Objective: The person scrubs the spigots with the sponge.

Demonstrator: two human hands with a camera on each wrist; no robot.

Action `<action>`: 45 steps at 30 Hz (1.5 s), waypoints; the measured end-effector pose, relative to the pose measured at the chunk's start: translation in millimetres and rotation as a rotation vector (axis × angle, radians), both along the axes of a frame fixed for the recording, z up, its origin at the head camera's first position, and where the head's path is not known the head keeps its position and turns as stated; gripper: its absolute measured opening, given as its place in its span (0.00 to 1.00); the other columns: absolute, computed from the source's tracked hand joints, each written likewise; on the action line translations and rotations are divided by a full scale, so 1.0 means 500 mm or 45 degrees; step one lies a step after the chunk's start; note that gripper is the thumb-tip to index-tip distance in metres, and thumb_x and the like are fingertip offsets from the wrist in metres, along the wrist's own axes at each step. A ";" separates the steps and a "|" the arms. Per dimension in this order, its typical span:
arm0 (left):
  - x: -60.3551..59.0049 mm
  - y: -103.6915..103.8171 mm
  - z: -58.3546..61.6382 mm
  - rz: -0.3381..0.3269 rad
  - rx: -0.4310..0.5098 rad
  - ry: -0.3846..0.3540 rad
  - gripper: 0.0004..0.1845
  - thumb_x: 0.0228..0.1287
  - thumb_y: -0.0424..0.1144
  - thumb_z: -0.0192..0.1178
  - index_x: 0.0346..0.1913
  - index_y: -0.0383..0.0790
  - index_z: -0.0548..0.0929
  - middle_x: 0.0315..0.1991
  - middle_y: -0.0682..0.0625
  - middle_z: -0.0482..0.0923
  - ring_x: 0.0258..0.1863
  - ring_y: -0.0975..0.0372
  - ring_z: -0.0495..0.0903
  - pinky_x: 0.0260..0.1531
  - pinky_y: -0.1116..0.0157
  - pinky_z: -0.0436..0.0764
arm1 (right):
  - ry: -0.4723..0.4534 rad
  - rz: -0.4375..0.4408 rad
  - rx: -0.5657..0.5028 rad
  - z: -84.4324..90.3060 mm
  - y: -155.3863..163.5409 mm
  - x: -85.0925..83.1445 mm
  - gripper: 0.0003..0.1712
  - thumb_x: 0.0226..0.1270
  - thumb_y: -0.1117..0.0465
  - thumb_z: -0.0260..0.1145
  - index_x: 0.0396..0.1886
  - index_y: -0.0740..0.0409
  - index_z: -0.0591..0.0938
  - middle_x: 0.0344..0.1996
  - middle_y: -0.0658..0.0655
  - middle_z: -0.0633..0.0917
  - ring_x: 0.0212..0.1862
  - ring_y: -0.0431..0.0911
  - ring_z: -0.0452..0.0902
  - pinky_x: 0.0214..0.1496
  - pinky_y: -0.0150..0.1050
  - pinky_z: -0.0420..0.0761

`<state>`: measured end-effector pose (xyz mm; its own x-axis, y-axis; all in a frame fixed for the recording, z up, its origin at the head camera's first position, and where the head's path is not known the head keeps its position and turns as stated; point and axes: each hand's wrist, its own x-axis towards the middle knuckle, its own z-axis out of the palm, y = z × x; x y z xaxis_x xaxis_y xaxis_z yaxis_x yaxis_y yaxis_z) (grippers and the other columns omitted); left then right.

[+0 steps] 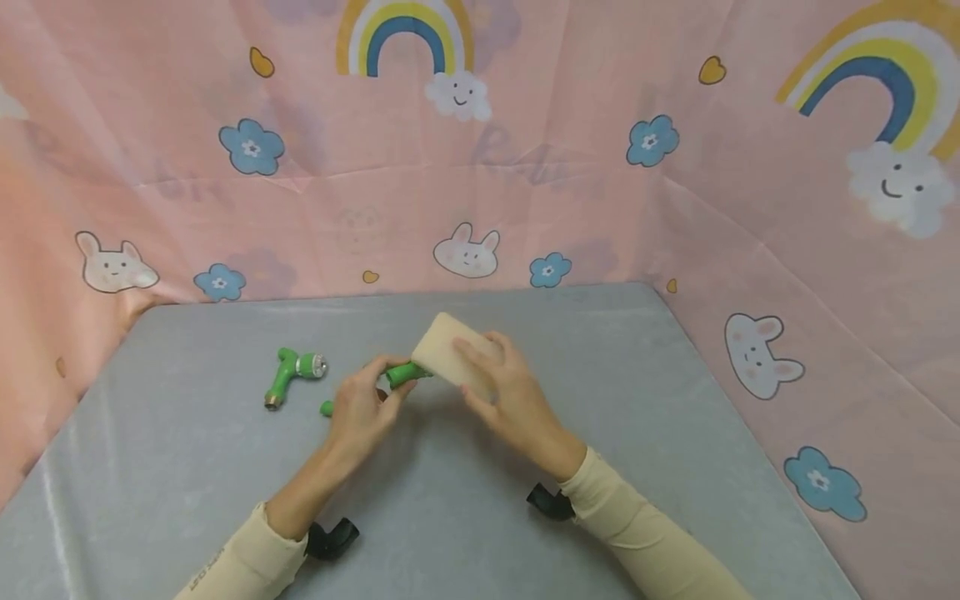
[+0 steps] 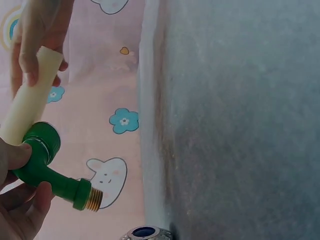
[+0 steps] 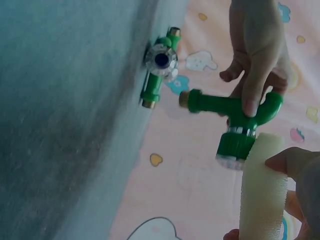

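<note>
Two hands, two green nozzles, one sponge.

Two green spray nozzles are counted: one [image 1: 294, 373] is laid on the grey table [image 1: 675, 433] at the far left, and one [image 1: 401, 374] is held up near the middle. One cream sponge block [image 1: 450, 354] is seen. Two hands are counted, the left hand [image 1: 363, 408] and the right hand [image 1: 510, 392]. On the pink backdrop, two rainbows and three rabbits are counted.

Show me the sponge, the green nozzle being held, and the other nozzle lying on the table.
sponge [image 1: 448, 347]: head view, its broad top face.
held green nozzle [image 3: 227, 106]: right wrist view, its stem.
lying green nozzle [image 1: 280, 382]: head view, its handle.
</note>
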<state>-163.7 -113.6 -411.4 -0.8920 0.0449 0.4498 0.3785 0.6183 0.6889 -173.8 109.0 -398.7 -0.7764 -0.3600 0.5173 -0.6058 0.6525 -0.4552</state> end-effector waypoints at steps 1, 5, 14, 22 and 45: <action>0.000 0.000 0.002 0.006 0.002 0.003 0.12 0.60 0.31 0.71 0.46 0.38 0.85 0.44 0.42 0.89 0.18 0.65 0.75 0.17 0.72 0.75 | -0.015 -0.020 -0.001 0.000 0.002 -0.003 0.34 0.63 0.62 0.73 0.70 0.48 0.76 0.61 0.70 0.74 0.56 0.61 0.75 0.48 0.52 0.86; -0.002 -0.003 0.005 0.003 0.017 0.007 0.13 0.58 0.30 0.72 0.47 0.39 0.86 0.43 0.44 0.89 0.25 0.62 0.78 0.21 0.71 0.78 | -0.065 -0.079 -0.005 0.000 0.015 -0.016 0.34 0.65 0.62 0.72 0.71 0.48 0.75 0.62 0.70 0.73 0.55 0.61 0.76 0.48 0.52 0.85; -0.005 -0.005 0.001 0.012 -0.137 0.233 0.15 0.54 0.29 0.75 0.45 0.40 0.86 0.42 0.45 0.90 0.31 0.59 0.85 0.28 0.64 0.85 | -0.064 -0.082 -0.100 0.013 0.030 -0.021 0.35 0.64 0.60 0.72 0.71 0.50 0.75 0.62 0.70 0.73 0.55 0.62 0.76 0.48 0.52 0.83; -0.002 -0.006 -0.002 0.019 -0.246 0.329 0.15 0.52 0.29 0.76 0.44 0.39 0.86 0.44 0.44 0.89 0.38 0.55 0.88 0.31 0.61 0.88 | -0.046 0.036 -0.046 0.010 0.000 0.009 0.34 0.64 0.60 0.72 0.70 0.50 0.76 0.63 0.71 0.73 0.54 0.61 0.78 0.43 0.48 0.85; 0.003 -0.004 -0.002 -0.024 -0.335 0.456 0.18 0.48 0.25 0.76 0.44 0.40 0.89 0.46 0.46 0.89 0.48 0.52 0.88 0.49 0.55 0.88 | -0.069 -0.007 -0.034 0.019 0.017 0.000 0.34 0.65 0.57 0.71 0.71 0.50 0.76 0.62 0.69 0.75 0.52 0.60 0.78 0.43 0.49 0.83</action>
